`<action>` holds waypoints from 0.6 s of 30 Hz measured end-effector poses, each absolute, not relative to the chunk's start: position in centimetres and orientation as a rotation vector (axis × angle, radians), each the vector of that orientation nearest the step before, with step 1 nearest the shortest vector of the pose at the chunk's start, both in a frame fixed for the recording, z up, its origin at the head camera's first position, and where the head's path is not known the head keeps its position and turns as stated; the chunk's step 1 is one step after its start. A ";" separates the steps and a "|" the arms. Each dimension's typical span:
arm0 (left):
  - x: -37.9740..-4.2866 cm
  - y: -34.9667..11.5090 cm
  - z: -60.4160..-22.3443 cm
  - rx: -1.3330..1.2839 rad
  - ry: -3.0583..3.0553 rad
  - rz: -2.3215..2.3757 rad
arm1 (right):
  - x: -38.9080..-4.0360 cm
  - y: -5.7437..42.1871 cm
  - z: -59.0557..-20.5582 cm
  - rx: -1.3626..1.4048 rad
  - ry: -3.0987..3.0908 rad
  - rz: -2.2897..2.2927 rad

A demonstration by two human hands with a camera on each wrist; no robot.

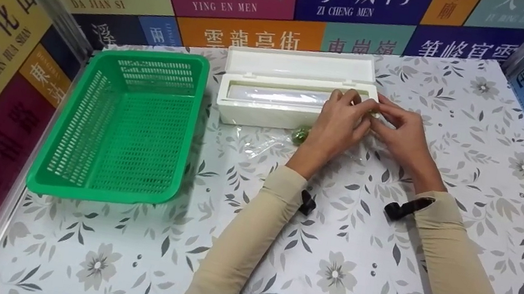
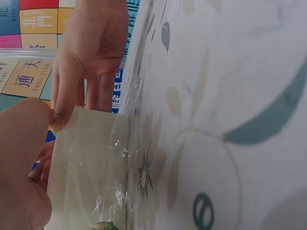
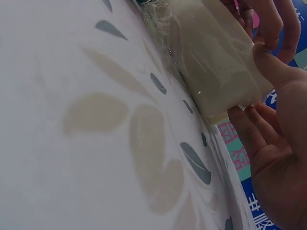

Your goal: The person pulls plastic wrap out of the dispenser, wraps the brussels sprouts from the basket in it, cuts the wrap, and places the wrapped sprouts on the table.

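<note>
A long white cling film dispenser box (image 1: 267,114) stands on the table with its lid (image 1: 301,65) tipped back. Inside lies a roll of cling film (image 1: 275,95). Both hands meet at the box's right end. My left hand (image 1: 339,122) reaches over the front wall, its fingers bent at the top rim; what they touch is partly hidden. My right hand (image 1: 403,135) grips the right end corner, with thumb and fingers on either side in the right wrist view. Clear film (image 1: 257,143) spreads before the box over a small green, vegetable-like item (image 1: 299,134), partly hidden by my left wrist.
A green plastic basket (image 1: 180,165) with slotted sides stands left of the box. The table is covered by a floral cloth (image 1: 302,290). Printed panels (image 1: 242,7) wall off the back, left and right sides.
</note>
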State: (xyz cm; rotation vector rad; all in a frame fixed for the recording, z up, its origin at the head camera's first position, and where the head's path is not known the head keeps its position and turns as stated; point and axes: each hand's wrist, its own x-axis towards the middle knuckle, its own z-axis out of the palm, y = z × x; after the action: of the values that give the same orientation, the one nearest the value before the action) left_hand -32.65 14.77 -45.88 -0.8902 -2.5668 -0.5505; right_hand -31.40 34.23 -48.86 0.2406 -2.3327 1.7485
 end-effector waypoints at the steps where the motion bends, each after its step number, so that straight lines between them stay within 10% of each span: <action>1: -32.7 14.8 -45.9 -0.883 -2.561 -0.545 | -31.4 34.3 -48.9 0.248 -2.333 1.742; 18: -33.2 13.9 -44.9 -0.909 -2.647 -0.712 | -31.3 34.0 -48.7 0.216 -2.350 1.749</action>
State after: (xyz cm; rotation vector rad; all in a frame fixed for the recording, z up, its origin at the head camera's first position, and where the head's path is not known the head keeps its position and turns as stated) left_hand -33.17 13.88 -44.89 -0.9091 -2.6471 -0.7116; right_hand -31.33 33.96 -48.65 0.2162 -2.3503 1.7495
